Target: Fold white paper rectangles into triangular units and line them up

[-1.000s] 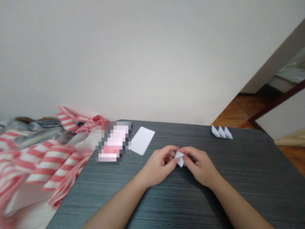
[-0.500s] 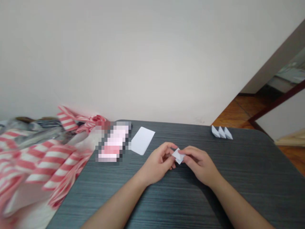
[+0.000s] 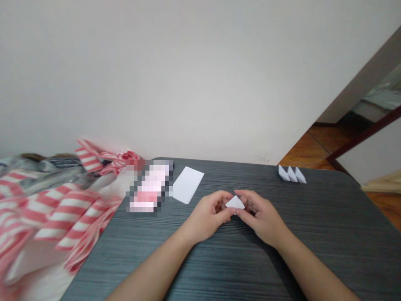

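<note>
A small piece of folded white paper [image 3: 235,202], triangular at the top, is held between both hands above the dark table [image 3: 219,267]. My left hand [image 3: 210,214] grips its left side, the thumb along the lower edge and the fingers curled behind. From the right, my right hand [image 3: 261,215] pinches it too, with its thumb meeting the left thumb at the bottom. Parts of the fingers behind the paper are hidden. A flat white sheet or stack of paper [image 3: 188,184] lies beyond my left hand.
Three folded white paper pieces [image 3: 292,174] stand in a row near the table's far right edge. At the far left lies a pixelated flat pinkish object [image 3: 152,186]. Red-and-white striped cloth [image 3: 69,209] is heaped beside the table. A pale wall [image 3: 200,83] rises behind.
The paper between my hands has gone from a diamond-like shape to a triangle with its point up. My right fingers have shifted behind it, and both thumbs now sit at its lower edge.
</note>
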Action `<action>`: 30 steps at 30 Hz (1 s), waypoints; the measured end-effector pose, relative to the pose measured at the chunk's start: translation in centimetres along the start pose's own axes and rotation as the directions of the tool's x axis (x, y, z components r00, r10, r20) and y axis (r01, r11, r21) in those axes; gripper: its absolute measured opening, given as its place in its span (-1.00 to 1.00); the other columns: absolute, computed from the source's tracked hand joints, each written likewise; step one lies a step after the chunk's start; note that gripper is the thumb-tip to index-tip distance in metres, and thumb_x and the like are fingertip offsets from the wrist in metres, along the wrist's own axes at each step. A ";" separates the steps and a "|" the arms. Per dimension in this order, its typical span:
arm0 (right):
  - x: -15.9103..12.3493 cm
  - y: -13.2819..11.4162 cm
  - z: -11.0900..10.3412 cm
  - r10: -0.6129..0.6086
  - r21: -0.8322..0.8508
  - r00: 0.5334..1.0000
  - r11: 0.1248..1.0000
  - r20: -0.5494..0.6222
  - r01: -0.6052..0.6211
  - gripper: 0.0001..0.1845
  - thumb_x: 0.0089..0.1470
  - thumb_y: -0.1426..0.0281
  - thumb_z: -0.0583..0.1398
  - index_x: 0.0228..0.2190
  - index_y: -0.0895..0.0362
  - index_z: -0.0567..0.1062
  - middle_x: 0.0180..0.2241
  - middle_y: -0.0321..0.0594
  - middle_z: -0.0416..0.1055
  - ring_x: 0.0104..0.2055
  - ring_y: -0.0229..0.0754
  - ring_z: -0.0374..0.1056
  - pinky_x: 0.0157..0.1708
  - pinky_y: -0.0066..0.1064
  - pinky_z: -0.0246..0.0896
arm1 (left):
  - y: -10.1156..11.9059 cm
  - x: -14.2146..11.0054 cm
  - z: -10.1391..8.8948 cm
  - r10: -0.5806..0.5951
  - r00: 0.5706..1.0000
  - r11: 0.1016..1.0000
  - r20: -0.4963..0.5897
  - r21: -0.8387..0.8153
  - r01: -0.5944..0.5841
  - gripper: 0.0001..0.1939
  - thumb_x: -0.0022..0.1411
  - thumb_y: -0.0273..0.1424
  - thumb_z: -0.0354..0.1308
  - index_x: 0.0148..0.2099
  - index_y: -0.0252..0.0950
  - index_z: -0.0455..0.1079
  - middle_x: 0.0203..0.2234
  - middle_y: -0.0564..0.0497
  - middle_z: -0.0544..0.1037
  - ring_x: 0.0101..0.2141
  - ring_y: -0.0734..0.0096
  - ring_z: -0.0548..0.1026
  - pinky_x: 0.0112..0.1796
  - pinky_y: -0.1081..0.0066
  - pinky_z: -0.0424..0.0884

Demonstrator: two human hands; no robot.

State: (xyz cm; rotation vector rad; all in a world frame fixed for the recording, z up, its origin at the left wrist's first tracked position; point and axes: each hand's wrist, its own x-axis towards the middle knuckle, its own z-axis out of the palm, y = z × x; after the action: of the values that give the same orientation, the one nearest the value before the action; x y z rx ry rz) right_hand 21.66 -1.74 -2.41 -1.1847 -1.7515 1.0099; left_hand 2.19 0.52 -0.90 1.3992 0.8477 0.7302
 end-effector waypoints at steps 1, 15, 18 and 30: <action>-0.1 0.1 0.0 -0.001 -0.003 1.000 1.000 0.000 0.001 -0.61 0.14 0.41 0.23 0.02 0.08 0.39 -0.40 -0.30 0.36 -0.44 -0.26 0.30 -0.42 -0.44 0.24 | 0.0 0.0 0.0 -0.004 1.000 1.000 0.012 0.013 0.004 -0.78 0.23 -0.34 0.21 -0.11 -0.33 0.40 -0.44 0.05 0.48 -0.46 0.50 0.41 -0.41 0.48 0.34; 0.3 -1.8 -0.9 0.033 -0.201 0.999 0.979 0.003 -0.032 -0.76 0.18 0.38 0.16 -0.51 0.15 0.48 -0.60 -0.32 0.38 -0.54 -0.27 0.28 -0.48 -0.46 0.12 | 0.1 -0.1 -0.1 -0.018 1.000 0.999 -0.003 0.033 0.018 -0.90 0.24 -0.39 0.16 -0.23 -0.33 0.39 -0.50 0.08 0.47 -0.47 0.49 0.42 -0.41 0.49 0.33; 0.3 -1.8 -0.9 0.035 -0.193 0.999 0.980 -0.010 -0.036 -0.76 0.18 0.38 0.17 -0.52 0.14 0.47 -0.60 -0.33 0.38 -0.54 -0.28 0.28 -0.48 -0.46 0.11 | 0.1 -0.1 -0.1 -0.023 1.000 0.999 0.009 0.038 0.023 -0.88 0.23 -0.38 0.17 -0.21 -0.33 0.39 -0.48 0.07 0.47 -0.46 0.48 0.42 -0.41 0.49 0.33; 0.4 -2.5 -1.0 -0.029 -0.216 0.998 0.976 0.060 0.041 -0.78 0.19 0.41 0.13 -0.48 0.14 0.47 -0.54 -0.31 0.39 -0.49 -0.26 0.29 -0.45 -0.46 0.11 | 0.0 -0.2 -0.3 -0.030 0.999 0.976 0.020 0.214 0.025 -0.81 0.28 -0.32 0.12 -0.32 -0.34 0.39 -0.53 0.08 0.44 -0.48 0.50 0.35 -0.46 0.51 0.19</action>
State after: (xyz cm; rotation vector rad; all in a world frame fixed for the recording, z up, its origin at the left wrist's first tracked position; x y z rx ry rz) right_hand 21.66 -1.79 0.28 -1.2645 -1.9595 0.8544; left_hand 1.86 0.51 -0.86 1.5810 0.9476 0.6138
